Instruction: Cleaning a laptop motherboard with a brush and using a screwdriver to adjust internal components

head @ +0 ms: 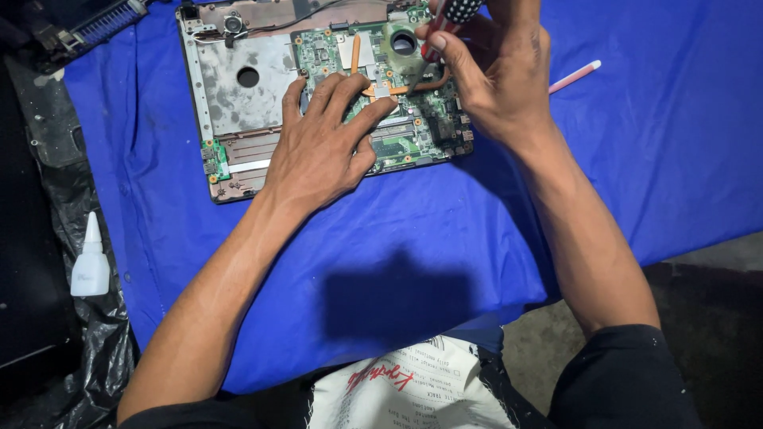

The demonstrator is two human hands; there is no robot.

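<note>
An opened laptop base [238, 79] with a green circuit board [413, 135] lies on a blue cloth [445, 230]. My left hand [322, 143] rests flat on the board, fingers spread, pressing it down. My right hand [497, 75] grips a screwdriver [447, 17] with a red and black dotted handle, its shaft pointing down at the board near a copper heat pipe [373, 89] and a round fan opening [403, 42].
A white squeeze bottle [90, 262] stands on black plastic at the left. A pink and white stick-shaped tool [574, 77] lies on the cloth to the right. Another dark device part [79, 24] sits at the top left. Printed white fabric [405, 385] is at the bottom.
</note>
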